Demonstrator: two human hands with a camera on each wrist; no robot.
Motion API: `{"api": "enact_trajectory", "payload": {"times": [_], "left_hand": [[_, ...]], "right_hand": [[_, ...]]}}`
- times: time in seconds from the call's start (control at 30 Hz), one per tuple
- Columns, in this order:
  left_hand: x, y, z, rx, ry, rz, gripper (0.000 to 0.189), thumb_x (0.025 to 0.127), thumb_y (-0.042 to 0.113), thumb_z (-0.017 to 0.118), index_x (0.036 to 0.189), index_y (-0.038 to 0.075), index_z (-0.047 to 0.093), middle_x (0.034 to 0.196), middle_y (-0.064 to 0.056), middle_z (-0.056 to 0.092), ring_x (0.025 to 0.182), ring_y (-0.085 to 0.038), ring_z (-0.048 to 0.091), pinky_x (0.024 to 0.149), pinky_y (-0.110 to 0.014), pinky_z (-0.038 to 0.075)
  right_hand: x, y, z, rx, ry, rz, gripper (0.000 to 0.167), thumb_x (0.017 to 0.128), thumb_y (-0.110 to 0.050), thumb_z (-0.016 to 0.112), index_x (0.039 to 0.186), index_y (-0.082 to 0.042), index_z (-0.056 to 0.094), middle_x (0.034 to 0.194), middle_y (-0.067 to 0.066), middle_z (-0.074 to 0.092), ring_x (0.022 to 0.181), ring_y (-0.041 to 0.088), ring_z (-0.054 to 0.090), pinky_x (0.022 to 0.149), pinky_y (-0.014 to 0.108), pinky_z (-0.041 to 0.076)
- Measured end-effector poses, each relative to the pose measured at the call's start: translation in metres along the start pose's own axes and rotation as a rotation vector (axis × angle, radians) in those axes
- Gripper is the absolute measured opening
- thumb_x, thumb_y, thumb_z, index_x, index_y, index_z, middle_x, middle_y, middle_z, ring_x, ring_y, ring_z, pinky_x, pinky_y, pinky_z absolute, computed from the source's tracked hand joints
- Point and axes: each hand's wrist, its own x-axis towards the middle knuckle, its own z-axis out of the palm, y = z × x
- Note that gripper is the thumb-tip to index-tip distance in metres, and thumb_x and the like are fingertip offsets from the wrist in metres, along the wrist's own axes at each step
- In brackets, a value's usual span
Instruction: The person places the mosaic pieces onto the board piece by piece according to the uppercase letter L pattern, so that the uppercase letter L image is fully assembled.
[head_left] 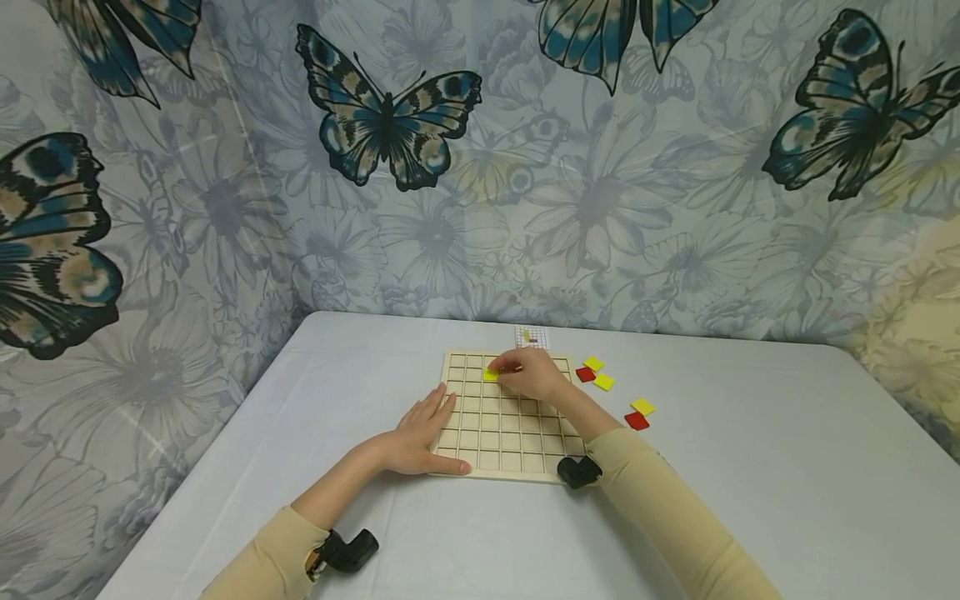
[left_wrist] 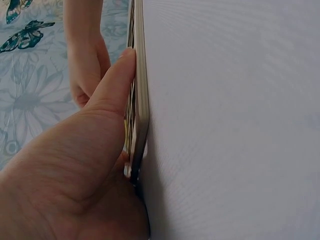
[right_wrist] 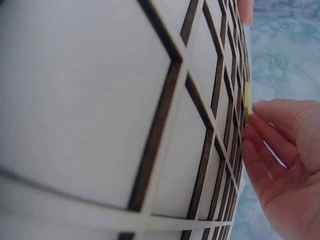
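Note:
A square wooden grid board (head_left: 491, 460) lies on the white table. My left hand (head_left: 418, 437) rests at its front left corner with spread fingers along the left side. The thumb lies on the front rim, as the left wrist view also shows. Over the far part of the board, my right hand (head_left: 531, 375) pinches a thin yellow tile (head_left: 491, 376) at its edge with bent fingers. From the right wrist, the yellow tile (right_wrist: 247, 100) stands just proud of the grid at the fingertips (right_wrist: 257, 107). The hand covers part of the tile and several squares.
Right of the board lie loose tiles: red tiles (head_left: 637, 421) and yellow tiles (head_left: 603, 382), some overlapping. A small card with a printed grid and coloured squares (head_left: 532, 337) is behind the board. A butterfly-patterned wall covering (head_left: 480, 208) rises behind the table (head_left: 750, 467).

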Motion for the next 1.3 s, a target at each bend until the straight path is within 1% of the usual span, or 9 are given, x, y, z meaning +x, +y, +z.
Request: {"api": "enact_trajectory", "payload": {"times": [0.13, 0.27, 0.43, 0.53, 0.63, 0.83, 1.03, 1.13, 1.3], "left_hand": [[0.000, 0.000, 0.000, -0.003, -0.001, -0.003, 0.110, 0.085, 0.055, 0.069, 0.155, -0.001, 0.006, 0.161, -0.020, -0.010, 0.148, -0.031, -0.009, 0.117, -0.049, -0.002], [0.000, 0.000, 0.000, 0.001, 0.001, -0.004, 0.110, 0.085, 0.055, 0.068, 0.155, -0.001, 0.006, 0.161, -0.020, -0.010, 0.148, -0.031, -0.009, 0.117, -0.049, -0.002], [0.000, 0.000, 0.000, 0.010, 0.007, -0.002, 0.110, 0.085, 0.056, 0.068, 0.155, -0.001, 0.006, 0.161, -0.020, -0.010, 0.148, -0.031, -0.008, 0.117, -0.048, -0.001], [0.001, 0.000, 0.001, 0.010, 0.008, -0.001, 0.110, 0.085, 0.056, 0.069, 0.155, -0.001, 0.006, 0.161, -0.020, -0.010, 0.148, -0.031, -0.008, 0.117, -0.048, -0.001], [0.001, -0.001, 0.001, 0.009, 0.007, -0.001, 0.110, 0.084, 0.056, 0.069, 0.155, -0.001, 0.007, 0.161, -0.020, -0.010, 0.148, -0.031, -0.009, 0.117, -0.048, -0.001], [0.001, -0.001, 0.002, 0.008, 0.008, 0.005, 0.112, 0.084, 0.056, 0.069, 0.155, -0.002, 0.006, 0.160, -0.020, -0.010, 0.148, -0.031, -0.009, 0.117, -0.048, -0.001], [0.002, -0.002, 0.003, 0.010, 0.012, 0.014, 0.112, 0.083, 0.056, 0.070, 0.155, -0.001, 0.006, 0.161, -0.020, -0.010, 0.148, -0.031, -0.008, 0.117, -0.049, -0.001], [0.002, -0.002, 0.003, 0.010, 0.012, 0.014, 0.112, 0.084, 0.056, 0.069, 0.155, -0.001, 0.006, 0.161, -0.020, -0.010, 0.148, -0.031, -0.009, 0.117, -0.049, 0.000], [0.001, -0.001, 0.002, 0.014, 0.008, 0.005, 0.111, 0.084, 0.056, 0.069, 0.155, -0.001, 0.006, 0.161, -0.019, -0.011, 0.148, -0.031, -0.009, 0.117, -0.049, -0.001]], "right_hand": [[-0.001, -0.002, -0.003, -0.006, 0.004, -0.003, 0.024, 0.089, -0.006, 0.067, 0.113, -0.006, 0.073, 0.108, 0.007, 0.071, 0.101, 0.023, 0.065, 0.090, 0.039, 0.051], [-0.004, -0.003, -0.006, 0.027, 0.005, 0.010, 0.028, 0.091, -0.008, 0.066, 0.118, -0.004, 0.070, 0.111, 0.009, 0.070, 0.102, 0.025, 0.064, 0.087, 0.040, 0.051], [-0.008, 0.002, -0.011, 0.092, 0.043, 0.067, 0.026, 0.093, -0.014, 0.065, 0.117, -0.006, 0.070, 0.111, 0.007, 0.070, 0.102, 0.025, 0.064, 0.086, 0.041, 0.051], [-0.011, 0.007, -0.015, 0.132, 0.071, 0.100, 0.024, 0.094, -0.017, 0.065, 0.116, -0.008, 0.071, 0.112, 0.005, 0.069, 0.102, 0.024, 0.063, 0.088, 0.041, 0.050], [-0.014, 0.014, -0.020, 0.185, 0.091, 0.135, 0.023, 0.095, -0.018, 0.064, 0.115, -0.008, 0.071, 0.112, 0.006, 0.069, 0.102, 0.023, 0.063, 0.087, 0.040, 0.050], [-0.022, 0.024, -0.031, 0.273, 0.136, 0.201, 0.022, 0.096, -0.018, 0.064, 0.113, -0.006, 0.071, 0.113, 0.008, 0.068, 0.101, 0.025, 0.062, 0.081, 0.037, 0.052], [-0.030, 0.037, -0.040, 0.313, 0.170, 0.248, 0.023, 0.096, -0.017, 0.062, 0.114, -0.003, 0.069, 0.111, 0.012, 0.067, 0.101, 0.027, 0.061, 0.083, 0.039, 0.050], [-0.034, 0.044, -0.045, 0.317, 0.180, 0.252, 0.024, 0.096, -0.017, 0.062, 0.114, -0.001, 0.068, 0.109, 0.013, 0.067, 0.099, 0.027, 0.060, 0.082, 0.039, 0.051], [-0.041, 0.052, -0.055, 0.316, 0.184, 0.302, 0.025, 0.096, -0.018, 0.061, 0.115, -0.002, 0.067, 0.105, 0.013, 0.067, 0.087, 0.023, 0.059, 0.071, 0.034, 0.050]]}}
